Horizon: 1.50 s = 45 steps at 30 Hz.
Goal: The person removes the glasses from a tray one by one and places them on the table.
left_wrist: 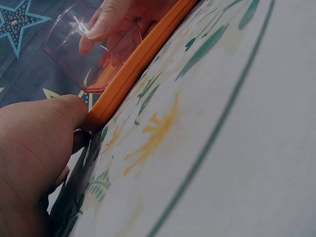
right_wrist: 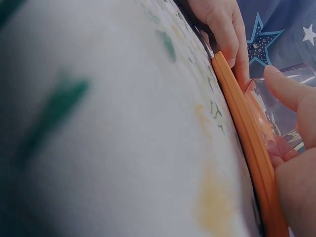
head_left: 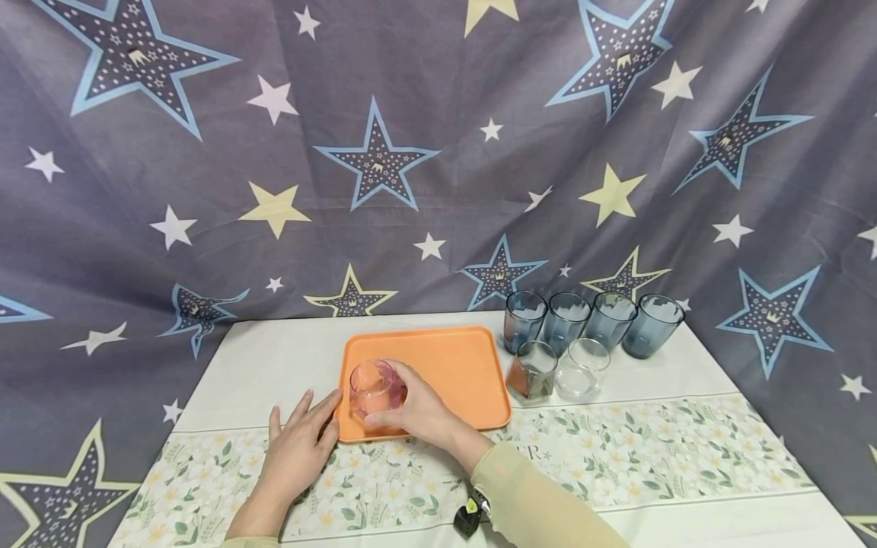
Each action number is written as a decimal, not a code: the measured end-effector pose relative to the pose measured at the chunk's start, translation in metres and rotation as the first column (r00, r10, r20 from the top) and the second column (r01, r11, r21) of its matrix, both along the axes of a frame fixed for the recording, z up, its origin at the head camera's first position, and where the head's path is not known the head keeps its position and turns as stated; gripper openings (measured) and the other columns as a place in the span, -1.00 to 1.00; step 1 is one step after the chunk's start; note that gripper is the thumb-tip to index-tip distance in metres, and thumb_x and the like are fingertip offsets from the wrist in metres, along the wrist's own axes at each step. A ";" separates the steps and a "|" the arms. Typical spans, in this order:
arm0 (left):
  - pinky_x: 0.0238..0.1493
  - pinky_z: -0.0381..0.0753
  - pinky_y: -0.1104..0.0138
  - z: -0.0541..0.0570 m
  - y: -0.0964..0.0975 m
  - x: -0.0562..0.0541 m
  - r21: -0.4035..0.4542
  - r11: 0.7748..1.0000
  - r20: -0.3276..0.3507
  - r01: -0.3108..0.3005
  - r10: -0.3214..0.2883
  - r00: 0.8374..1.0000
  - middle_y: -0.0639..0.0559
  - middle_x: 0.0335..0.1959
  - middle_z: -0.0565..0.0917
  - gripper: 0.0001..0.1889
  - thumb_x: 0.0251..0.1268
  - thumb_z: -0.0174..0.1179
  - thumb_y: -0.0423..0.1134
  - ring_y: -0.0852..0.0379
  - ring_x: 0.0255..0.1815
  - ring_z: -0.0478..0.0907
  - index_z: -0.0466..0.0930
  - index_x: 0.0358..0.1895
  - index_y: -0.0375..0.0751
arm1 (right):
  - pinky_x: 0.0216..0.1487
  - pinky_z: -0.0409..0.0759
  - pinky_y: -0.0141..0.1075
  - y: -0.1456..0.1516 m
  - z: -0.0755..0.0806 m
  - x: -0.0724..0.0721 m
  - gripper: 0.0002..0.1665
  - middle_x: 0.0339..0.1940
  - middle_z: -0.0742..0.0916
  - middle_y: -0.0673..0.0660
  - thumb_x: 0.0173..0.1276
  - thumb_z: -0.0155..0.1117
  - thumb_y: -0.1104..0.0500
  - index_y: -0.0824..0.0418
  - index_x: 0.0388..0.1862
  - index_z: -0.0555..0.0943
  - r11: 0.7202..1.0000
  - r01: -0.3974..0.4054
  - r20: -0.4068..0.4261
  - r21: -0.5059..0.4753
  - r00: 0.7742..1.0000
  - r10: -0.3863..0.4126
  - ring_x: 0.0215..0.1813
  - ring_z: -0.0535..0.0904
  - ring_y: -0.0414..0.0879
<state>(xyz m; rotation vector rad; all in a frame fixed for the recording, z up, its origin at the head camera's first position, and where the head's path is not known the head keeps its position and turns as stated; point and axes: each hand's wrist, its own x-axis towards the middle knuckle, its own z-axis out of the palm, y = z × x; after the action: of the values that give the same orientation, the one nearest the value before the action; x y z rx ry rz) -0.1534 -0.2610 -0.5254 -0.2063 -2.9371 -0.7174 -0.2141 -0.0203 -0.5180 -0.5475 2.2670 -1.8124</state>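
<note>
My left hand (head_left: 296,447) lay flat on the floral tablecloth (head_left: 617,457), fingers straight and slightly spread, with the fingertips (left_wrist: 69,106) pressed against the near left edge of the orange tray (head_left: 473,365); the left wrist view confirmed contact at the tray's rim. My right hand (head_left: 418,411) gripped the pink glass (head_left: 373,388), fingers and thumb curled round its side wall. The pink glass was a short, clear tumbler with a rosy tint, thin-walled, empty, and see-through enough that my fingers showed through it in the left wrist view. It sat at the near left corner of the tray, tilted slightly; I could not tell from any view whether its base rested fully on the tray. The tray was rectangular with rounded corners and a raised lip, set on the white part of the cloth just beyond the floral band. Right of the tray stood two short tumblers, an amber glass (head_left: 533,370) and a clear glass (head_left: 582,368), just beside each other. Behind them four blue glasses (head_left: 589,320) stood in a row, upright and close together. Farthest back hung the grey star-patterned cloth (head_left: 384,152).
</note>
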 end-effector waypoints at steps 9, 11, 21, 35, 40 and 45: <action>0.61 -0.40 -0.52 0.000 0.000 0.000 -0.003 1.000 -0.003 -0.002 0.002 1.000 -0.08 0.61 0.52 -0.45 0.77 0.10 -0.16 -0.37 0.75 0.16 0.44 0.68 -0.12 | 0.42 0.62 -0.14 0.000 0.000 0.001 0.13 0.47 0.65 0.06 0.18 0.84 0.07 -0.07 0.68 0.44 0.999 0.015 -0.015 0.034 1.000 -0.014 0.35 0.62 -0.10; 0.61 -0.40 -0.52 0.000 -0.001 0.000 -0.003 1.000 -0.003 0.000 0.000 1.000 -0.08 0.61 0.52 -0.46 0.77 0.10 -0.15 -0.36 0.75 0.16 0.44 0.69 -0.12 | 0.39 0.63 -0.15 0.001 0.000 0.001 0.13 0.45 0.66 0.06 0.18 0.84 0.07 -0.07 0.68 0.45 0.999 0.020 -0.021 0.041 1.000 -0.019 0.32 0.63 -0.11; 0.61 -0.40 -0.52 0.000 -0.002 -0.001 0.002 1.000 -0.001 0.009 -0.009 1.000 -0.06 0.62 0.51 -0.45 0.79 0.10 -0.14 -0.35 0.76 0.14 0.42 0.70 -0.10 | 0.43 0.60 -0.16 -0.003 0.002 0.002 0.17 0.54 0.60 0.07 0.15 0.86 0.02 0.00 0.70 0.44 0.992 0.071 -0.076 0.103 0.995 -0.064 0.41 0.59 -0.05; 0.63 -0.41 -0.50 0.001 -0.001 -0.001 -0.005 1.000 0.007 -0.003 0.003 1.000 -0.09 0.62 0.51 -0.44 0.77 0.11 -0.15 -0.35 0.76 0.13 0.41 0.70 -0.12 | 0.54 0.54 -0.07 -0.002 0.013 0.009 0.17 0.58 0.58 0.08 0.16 0.86 0.05 0.00 0.70 0.44 0.990 0.108 -0.071 0.091 0.992 -0.101 0.53 0.54 0.02; 0.62 -0.38 -0.52 0.001 -0.001 0.000 0.001 1.000 -0.006 0.006 -0.006 1.000 -0.07 0.61 0.53 -0.45 0.77 0.11 -0.15 -0.35 0.75 0.16 0.44 0.69 -0.12 | 0.44 0.62 -0.09 0.002 0.019 0.011 0.14 0.47 0.65 0.09 0.14 0.86 0.07 -0.02 0.68 0.47 0.993 0.108 -0.051 0.049 0.993 -0.106 0.40 0.60 -0.03; 0.62 -0.37 -0.52 0.001 -0.001 0.000 0.005 1.000 -0.020 0.010 -0.010 1.000 -0.07 0.61 0.53 -0.45 0.76 0.12 -0.16 -0.35 0.74 0.18 0.45 0.68 -0.13 | 0.36 0.68 -0.08 0.009 0.026 0.014 0.09 0.42 0.67 0.07 0.17 0.84 0.08 -0.08 0.65 0.50 0.994 0.110 -0.049 0.008 0.993 -0.110 0.35 0.62 -0.03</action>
<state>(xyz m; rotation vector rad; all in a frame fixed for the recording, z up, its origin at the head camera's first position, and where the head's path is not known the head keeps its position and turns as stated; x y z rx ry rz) -0.1534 -0.2619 -0.5244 -0.2262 -2.9171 -0.7203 -0.1999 -0.0116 -0.4922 -0.4787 2.3815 -1.8552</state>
